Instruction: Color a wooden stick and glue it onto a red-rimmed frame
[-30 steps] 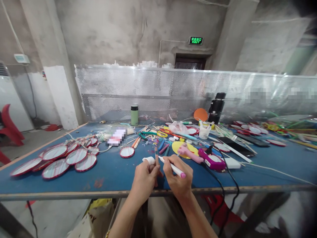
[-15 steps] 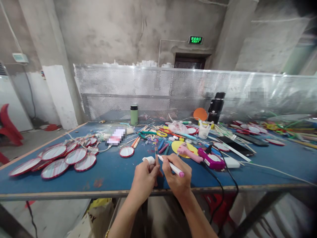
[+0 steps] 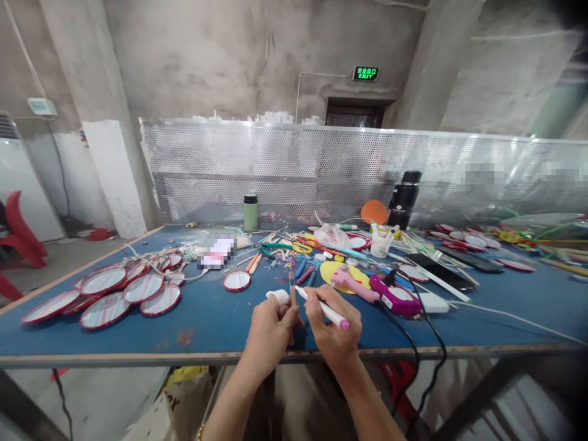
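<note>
My left hand (image 3: 269,331) is closed round a thin brown stick (image 3: 292,288) that stands upright; its forefinger wears a white wrap (image 3: 278,297). My right hand (image 3: 331,331) grips a white marker with a pink end (image 3: 324,309), and the marker's tip touches the stick. Both hands hover over the near edge of the blue table (image 3: 206,318). A pink glue gun (image 3: 351,284) and a magenta device (image 3: 392,295) lie just right of my right hand.
Several round red-rimmed discs (image 3: 119,291) lie at the left, and one more disc (image 3: 236,280) sits near the middle. Coloured sticks, a green flask (image 3: 250,213), a black bottle (image 3: 403,199) and cables (image 3: 427,337) crowd the back and right. A perforated metal screen (image 3: 321,165) stands behind.
The view shifted slightly. Both hands keep their hold on the stick and the marker, with almost no movement.
</note>
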The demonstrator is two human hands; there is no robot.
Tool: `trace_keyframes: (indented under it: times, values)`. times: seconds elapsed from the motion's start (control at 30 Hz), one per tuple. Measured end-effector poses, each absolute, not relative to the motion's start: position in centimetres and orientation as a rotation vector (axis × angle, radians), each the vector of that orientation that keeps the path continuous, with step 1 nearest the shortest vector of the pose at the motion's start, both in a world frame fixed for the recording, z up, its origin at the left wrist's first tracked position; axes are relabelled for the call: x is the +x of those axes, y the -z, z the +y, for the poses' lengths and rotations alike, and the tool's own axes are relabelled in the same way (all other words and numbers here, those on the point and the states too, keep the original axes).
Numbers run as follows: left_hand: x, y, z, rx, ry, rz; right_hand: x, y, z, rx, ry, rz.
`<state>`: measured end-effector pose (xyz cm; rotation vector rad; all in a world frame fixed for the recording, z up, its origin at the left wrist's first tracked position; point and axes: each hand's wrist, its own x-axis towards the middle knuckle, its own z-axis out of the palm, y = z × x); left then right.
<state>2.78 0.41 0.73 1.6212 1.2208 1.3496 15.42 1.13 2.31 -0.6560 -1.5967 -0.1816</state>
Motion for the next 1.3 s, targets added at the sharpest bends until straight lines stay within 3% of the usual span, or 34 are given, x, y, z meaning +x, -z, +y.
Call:
trace_keyframes:
  times: [1.3]
  values:
    - [2.77,-0.61,0.49,1.631,-1.344,1.237,15.11,-1.82,1.33,-0.665,0.192,-1.619]
